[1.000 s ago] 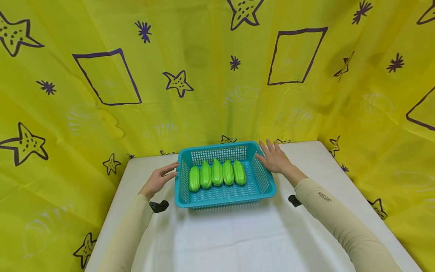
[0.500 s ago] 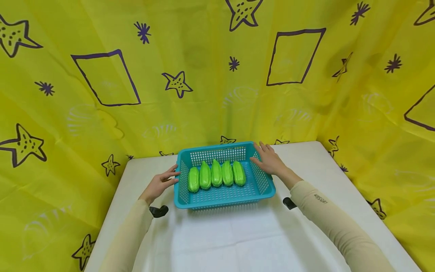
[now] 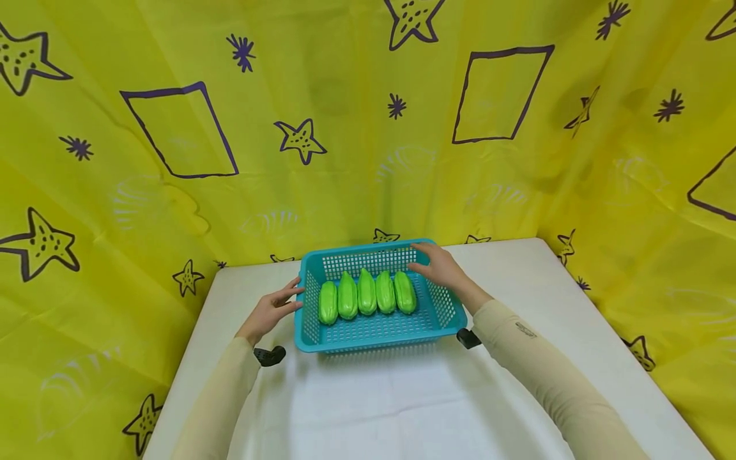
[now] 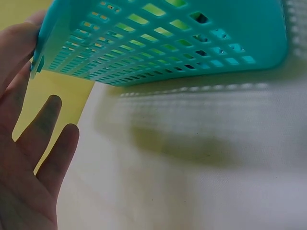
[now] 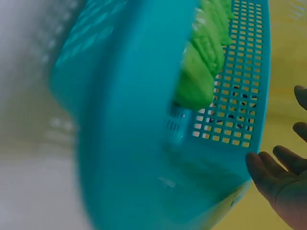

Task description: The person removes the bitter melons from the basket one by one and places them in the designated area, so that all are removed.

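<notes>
A turquoise perforated plastic basket (image 3: pixel 368 342) sits on a white-covered table. Inside it, several bright green, ridged, elongated vegetables (image 3: pixel 367 292) lie side by side in a row. My left hand (image 3: pixel 269 316) is at the basket's left rim, with fingertips touching it. In the left wrist view, some fingers (image 4: pixel 41 125) stand apart from the wall. My right hand (image 3: pixel 441 263) reaches over the right rim, its fingers extended above the inside near the rightmost vegetable (image 3: pixel 405 292), and holds nothing. In the right wrist view, its thumb and fingers (image 5: pixel 283 177) are spread by the basket's rim.
Yellow curtains (image 3: pixel 345 191) printed with dark stars and rectangles stand behind the table and along both sides. The white table (image 3: pixel 391 409) extends in front of the basket. Each wrist carries a black camera mount, one at the left wrist (image 3: pixel 270 356).
My right hand has moved left, from beside the basket's right rim to over its inside. My left hand has shifted slightly against the left rim. Basket and vegetables stay in place.
</notes>
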Demonstrator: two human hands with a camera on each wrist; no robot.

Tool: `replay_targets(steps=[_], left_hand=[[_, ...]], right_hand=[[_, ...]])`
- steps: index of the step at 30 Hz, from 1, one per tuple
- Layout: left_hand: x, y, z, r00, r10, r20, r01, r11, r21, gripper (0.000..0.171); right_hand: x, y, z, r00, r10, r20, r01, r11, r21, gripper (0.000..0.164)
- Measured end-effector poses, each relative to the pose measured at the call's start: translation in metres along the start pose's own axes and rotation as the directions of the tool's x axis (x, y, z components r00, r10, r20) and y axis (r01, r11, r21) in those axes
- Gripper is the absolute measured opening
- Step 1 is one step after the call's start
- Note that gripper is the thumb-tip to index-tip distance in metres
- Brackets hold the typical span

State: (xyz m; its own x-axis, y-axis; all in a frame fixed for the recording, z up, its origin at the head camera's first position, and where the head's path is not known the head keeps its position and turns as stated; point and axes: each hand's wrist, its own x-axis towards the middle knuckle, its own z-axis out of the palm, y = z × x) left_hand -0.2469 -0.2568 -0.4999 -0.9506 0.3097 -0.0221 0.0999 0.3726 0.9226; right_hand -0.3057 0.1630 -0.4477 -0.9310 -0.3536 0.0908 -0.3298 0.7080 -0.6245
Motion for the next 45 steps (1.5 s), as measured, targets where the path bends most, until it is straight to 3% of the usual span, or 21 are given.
replay_targets(steps=[5,10,16,24,30,34,40,45], left_hand=[[-0.001,0.003,0.001,1.0,-0.023,-0.014,0.023,1.0,-0.022,0.051],[-0.007,0.019,0.004,0.999,-0.036,-0.005,0.036,0.998,-0.049,0.049],[-0.01,0.031,0.006,0.999,-0.053,-0.011,0.052,0.998,-0.032,0.048],[-0.011,0.028,0.008,0.999,-0.041,-0.02,0.04,0.997,-0.068,0.048],[-0.01,0.025,0.009,0.999,-0.033,-0.028,0.03,0.995,-0.092,0.047],[-0.01,0.027,0.01,0.998,-0.041,-0.038,0.038,0.995,-0.097,0.047],[-0.01,0.026,0.012,0.998,-0.053,-0.036,0.048,0.992,-0.118,0.048],[-0.01,0.024,0.013,0.997,-0.066,-0.042,0.06,0.989,-0.135,0.048]], right_hand=[[0.008,-0.008,0.002,0.99,0.096,0.108,-0.106,0.99,0.094,0.061],[0.012,-0.011,0.006,0.968,0.162,0.19,-0.19,0.972,0.139,0.06],[0.017,-0.009,0.011,0.951,0.179,0.251,-0.23,0.955,0.189,0.057],[0.018,-0.008,0.016,0.918,0.229,0.324,-0.306,0.928,0.212,0.051],[0.019,-0.006,0.019,0.88,0.263,0.395,-0.394,0.869,0.3,0.054],[0.018,-0.004,0.021,0.867,0.284,0.409,-0.432,0.837,0.336,0.054],[0.014,0.003,0.026,0.842,0.324,0.432,-0.502,0.764,0.406,0.052],[0.012,0.008,0.029,0.84,0.342,0.422,-0.511,0.76,0.402,0.051]])
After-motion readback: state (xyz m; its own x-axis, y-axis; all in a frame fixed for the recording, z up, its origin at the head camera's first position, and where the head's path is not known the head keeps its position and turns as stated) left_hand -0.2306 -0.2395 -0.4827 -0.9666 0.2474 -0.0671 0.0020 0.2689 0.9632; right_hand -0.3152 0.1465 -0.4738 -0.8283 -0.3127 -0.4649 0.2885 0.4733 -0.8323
